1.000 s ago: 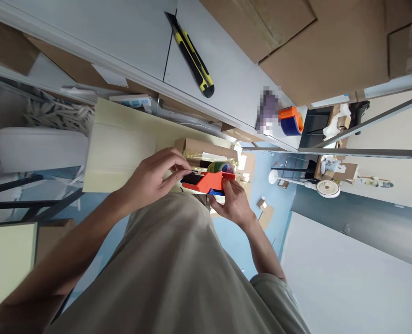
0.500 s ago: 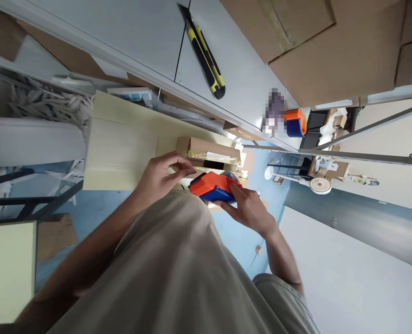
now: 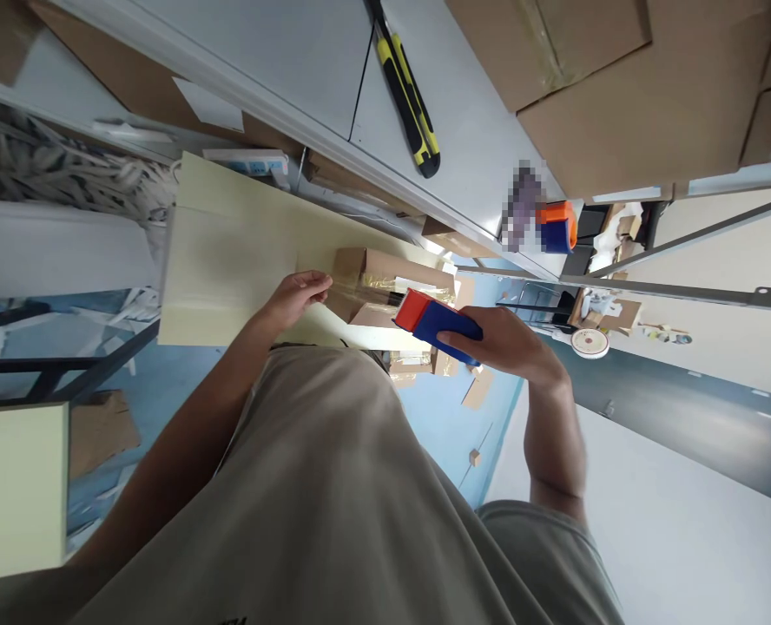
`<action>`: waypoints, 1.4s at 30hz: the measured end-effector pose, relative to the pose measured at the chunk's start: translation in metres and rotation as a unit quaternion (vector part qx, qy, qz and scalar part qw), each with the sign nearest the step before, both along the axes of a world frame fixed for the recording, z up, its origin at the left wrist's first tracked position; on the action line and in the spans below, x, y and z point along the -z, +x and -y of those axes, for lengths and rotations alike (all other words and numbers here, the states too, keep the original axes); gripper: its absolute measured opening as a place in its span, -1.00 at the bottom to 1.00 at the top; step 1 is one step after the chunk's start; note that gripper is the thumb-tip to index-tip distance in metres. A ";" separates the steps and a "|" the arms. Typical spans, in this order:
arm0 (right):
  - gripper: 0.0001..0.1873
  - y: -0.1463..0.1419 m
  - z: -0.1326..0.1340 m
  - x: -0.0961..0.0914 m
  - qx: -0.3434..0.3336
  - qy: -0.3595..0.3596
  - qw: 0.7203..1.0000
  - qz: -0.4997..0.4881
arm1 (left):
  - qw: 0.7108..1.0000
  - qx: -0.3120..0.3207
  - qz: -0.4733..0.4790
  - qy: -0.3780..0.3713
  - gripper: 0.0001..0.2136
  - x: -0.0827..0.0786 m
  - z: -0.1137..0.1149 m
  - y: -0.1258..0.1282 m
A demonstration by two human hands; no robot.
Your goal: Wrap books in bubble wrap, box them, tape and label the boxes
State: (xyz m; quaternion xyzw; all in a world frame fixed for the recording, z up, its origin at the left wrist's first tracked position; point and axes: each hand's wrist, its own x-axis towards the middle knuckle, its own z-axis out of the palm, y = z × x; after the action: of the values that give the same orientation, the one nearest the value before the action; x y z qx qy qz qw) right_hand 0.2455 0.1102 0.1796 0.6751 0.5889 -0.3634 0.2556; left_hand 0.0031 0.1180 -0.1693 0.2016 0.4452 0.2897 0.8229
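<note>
My right hand [image 3: 499, 343] is closed around an orange-and-blue tape dispenser [image 3: 447, 328], held tilted over the front part of a taped cardboard box [image 3: 346, 304]. My left hand [image 3: 299, 293] is closed in a pinch at the box's left end. Between the pinched fingers and the dispenser a faint clear strip of packing tape seems to run across the box; its edges are hard to make out. The box lies on a pale yellow board [image 3: 229, 260], with clear tape on its upper side.
A yellow-and-black utility knife [image 3: 408, 100] lies on the white shelf [image 3: 470, 148] above. Near that shelf's end sits another orange-and-blue dispenser [image 3: 558, 227] beside a blurred item. Large cartons [image 3: 633, 113] stand upper right. A power strip [image 3: 248, 161] lies behind the board.
My hands have moved apart: the left to the left, the right to the right with the tape dispenser, which has turned to show more of its blue side. The view has shifted slightly.
</note>
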 end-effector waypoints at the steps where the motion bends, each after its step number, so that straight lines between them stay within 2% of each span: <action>1: -0.42 -0.007 -0.003 0.003 -0.013 0.009 1.000 0.007 | 1.000 -0.007 0.006 -0.014 -0.56 0.009 0.002 0.005; 5: -0.40 -0.032 -0.016 0.014 -0.053 0.037 0.997 0.044 | 0.998 -0.033 0.032 -0.044 -0.59 0.035 0.008 0.022; 9: -0.40 -0.046 -0.024 0.024 -0.085 0.044 0.993 0.068 | 0.997 -0.040 0.054 -0.046 -0.56 0.051 0.012 0.035; 15: -0.38 -0.051 -0.024 0.041 -0.108 0.059 0.990 0.067 | 0.999 -0.035 -0.008 -0.024 -0.47 0.054 0.021 0.053; 20: -0.37 -0.053 -0.025 0.048 -0.119 0.072 0.988 0.063 | 0.992 -0.076 -0.099 0.005 -0.49 0.054 0.028 0.061; 23: -0.35 -0.054 -0.028 0.048 -0.133 0.063 0.988 0.055 | 0.986 -0.055 -0.153 0.043 -0.27 0.045 0.027 0.048; 25: -0.37 -0.056 -0.030 0.048 -0.138 0.061 0.987 0.048 | 0.980 -0.009 -0.130 0.151 -0.07 0.030 0.023 0.037; 27: -0.40 -0.059 -0.034 0.048 -0.133 0.055 0.988 0.052 | 0.949 0.043 -0.108 0.294 0.00 0.009 0.016 0.031; 29: -0.46 -0.064 -0.038 0.048 -0.129 0.052 0.989 0.057 | 0.908 0.085 -0.111 0.396 -0.07 -0.010 0.007 0.033; 32: -0.49 -0.071 -0.044 0.048 -0.142 0.060 0.987 0.053 | 0.874 0.102 -0.118 0.460 -0.33 -0.021 -0.003 0.045; 37: -0.48 -0.066 -0.050 0.044 -0.161 0.052 0.983 0.072 | 0.837 0.117 -0.156 0.511 -0.66 -0.009 -0.005 0.051; 42: -0.43 -0.033 -0.052 0.040 -0.152 -0.011 0.984 0.095 | 0.806 0.157 -0.202 0.534 -0.69 -0.008 -0.002 0.043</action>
State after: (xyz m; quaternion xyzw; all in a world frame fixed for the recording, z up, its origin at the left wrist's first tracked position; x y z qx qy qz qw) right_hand 0.2127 0.1618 0.1391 0.6060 0.6540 -0.2610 0.3700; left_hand 0.0457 0.1205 -0.1614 0.7305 0.3383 0.3010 0.5112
